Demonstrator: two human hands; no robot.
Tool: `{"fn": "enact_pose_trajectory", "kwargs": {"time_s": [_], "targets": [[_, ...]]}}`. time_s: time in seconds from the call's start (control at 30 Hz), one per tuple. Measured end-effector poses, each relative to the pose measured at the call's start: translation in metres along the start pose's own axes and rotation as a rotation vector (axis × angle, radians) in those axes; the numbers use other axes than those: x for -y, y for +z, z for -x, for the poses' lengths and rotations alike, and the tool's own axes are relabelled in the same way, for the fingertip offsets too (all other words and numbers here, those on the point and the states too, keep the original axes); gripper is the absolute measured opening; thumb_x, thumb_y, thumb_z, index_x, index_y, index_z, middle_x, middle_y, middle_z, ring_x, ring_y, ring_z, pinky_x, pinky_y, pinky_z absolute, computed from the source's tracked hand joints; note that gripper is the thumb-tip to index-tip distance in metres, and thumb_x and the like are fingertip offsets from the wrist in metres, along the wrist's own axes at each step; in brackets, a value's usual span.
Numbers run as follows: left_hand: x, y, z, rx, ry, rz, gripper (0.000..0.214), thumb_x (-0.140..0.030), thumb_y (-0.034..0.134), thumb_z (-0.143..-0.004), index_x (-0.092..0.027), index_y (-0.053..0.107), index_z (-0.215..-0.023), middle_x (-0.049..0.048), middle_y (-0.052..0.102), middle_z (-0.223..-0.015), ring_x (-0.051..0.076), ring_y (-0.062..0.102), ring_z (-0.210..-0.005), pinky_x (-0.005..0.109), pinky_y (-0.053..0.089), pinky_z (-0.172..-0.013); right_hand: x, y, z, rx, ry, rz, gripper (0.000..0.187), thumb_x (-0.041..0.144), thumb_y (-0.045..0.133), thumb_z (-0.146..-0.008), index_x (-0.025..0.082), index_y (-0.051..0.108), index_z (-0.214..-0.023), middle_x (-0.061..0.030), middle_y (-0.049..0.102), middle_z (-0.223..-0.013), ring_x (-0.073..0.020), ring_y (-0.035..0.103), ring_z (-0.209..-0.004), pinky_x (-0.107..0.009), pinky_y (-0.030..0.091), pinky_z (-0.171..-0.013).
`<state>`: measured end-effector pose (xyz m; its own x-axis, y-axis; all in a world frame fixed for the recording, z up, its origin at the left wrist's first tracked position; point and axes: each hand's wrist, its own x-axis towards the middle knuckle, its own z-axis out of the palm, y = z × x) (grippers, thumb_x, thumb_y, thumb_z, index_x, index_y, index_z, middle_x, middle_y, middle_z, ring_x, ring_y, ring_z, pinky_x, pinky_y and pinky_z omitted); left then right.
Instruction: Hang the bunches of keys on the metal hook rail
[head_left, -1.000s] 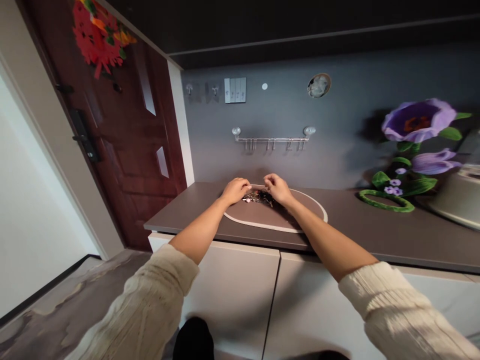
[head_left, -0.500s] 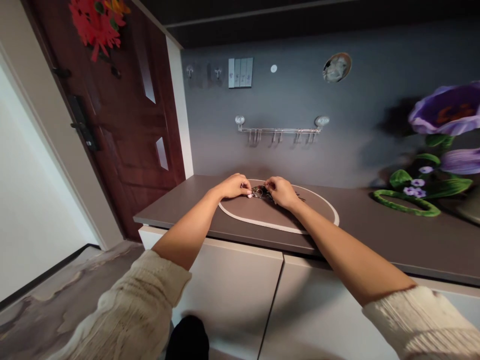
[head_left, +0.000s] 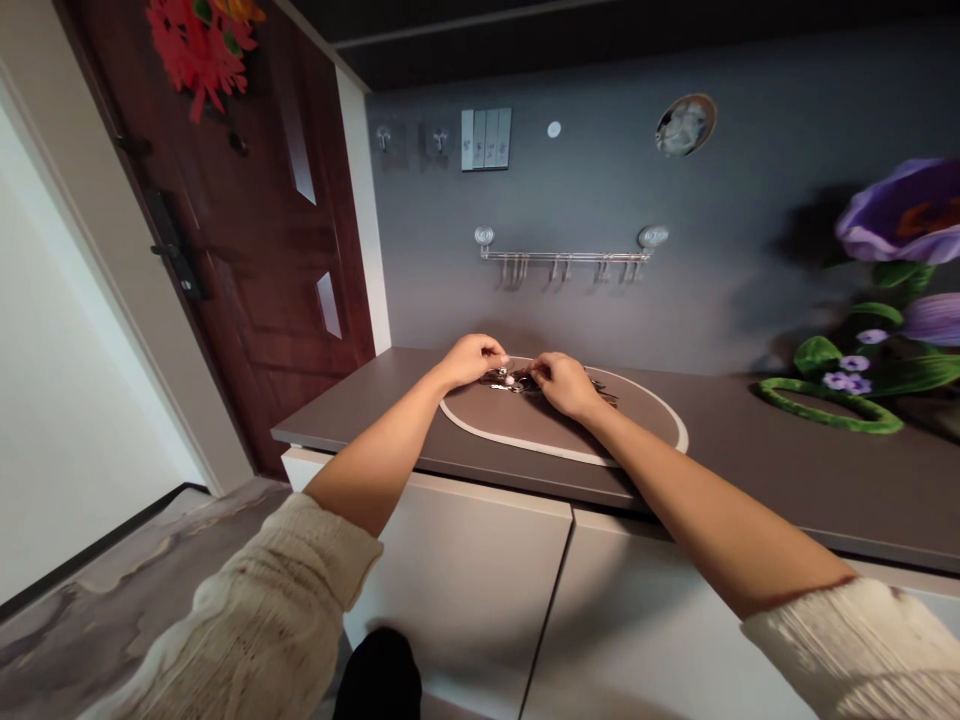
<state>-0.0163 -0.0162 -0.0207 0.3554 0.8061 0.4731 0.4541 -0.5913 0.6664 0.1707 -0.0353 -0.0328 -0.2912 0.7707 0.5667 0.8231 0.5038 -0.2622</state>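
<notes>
A small bunch of keys [head_left: 517, 384], with metal rings and a pale pink bit among them, lies on an oval brown mat [head_left: 517, 425] with a pale rim. From the left, my left hand [head_left: 472, 360] pinches at the bunch with thumb and forefinger, just above the mat. My right hand [head_left: 564, 383] has its fingers closed on the bunch's other side. Its palm hides part of what it holds; dark and reddish pieces stick out behind it on the right. Exactly which piece each hand pinches is too small to tell.
The mat lies on a brown countertop [head_left: 750, 480] above white cabinet doors [head_left: 457, 570]. A clear hook rail [head_left: 566, 257] is on the grey wall behind. Purple fabric flowers [head_left: 896, 215] and a green fuzzy ring [head_left: 829, 405] are at right, a dark red door [head_left: 247, 230] at left.
My left hand has lifted slightly away from me, leaving more keys showing below its fingers. The right hand stays nearly in place. The view has shifted a little.
</notes>
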Motion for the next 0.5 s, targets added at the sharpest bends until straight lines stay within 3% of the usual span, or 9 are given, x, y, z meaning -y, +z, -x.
{"fn": "enact_pose_trajectory", "kwargs": {"time_s": [0.23, 0.5], "targets": [[-0.0022, -0.0026, -0.0027, -0.127, -0.026, 0.36, 0.021, -0.033, 0.065, -0.064, -0.013, 0.063, -0.072, 0.0016, 0.062, -0.073, 0.01, 0.052, -0.069, 0.026, 0.038, -0.072, 0.0041, -0.0002, 0.0009, -0.072, -0.021, -0.02, 0.017, 0.018, 0.048, -0.078, 0.017, 0.062, -0.088, -0.0064, 0.065, -0.085, -0.0176, 0.053, -0.081, -0.029, 0.039, -0.077], [-0.0022, -0.0046, -0.0064, -0.161, -0.034, 0.701, 0.018, -0.026, 0.067, -0.063, -0.013, 0.064, -0.073, -0.0002, 0.06, -0.069, 0.006, 0.044, -0.057, 0.023, 0.034, -0.06, 0.0078, 0.0016, 0.0012, -0.164, -0.022, -0.247, 0.021, 0.026, 0.043, -0.082, 0.018, 0.059, -0.093, -0.0058, 0.064, -0.09, -0.0173, 0.056, -0.084, -0.032, 0.04, -0.079]]}}
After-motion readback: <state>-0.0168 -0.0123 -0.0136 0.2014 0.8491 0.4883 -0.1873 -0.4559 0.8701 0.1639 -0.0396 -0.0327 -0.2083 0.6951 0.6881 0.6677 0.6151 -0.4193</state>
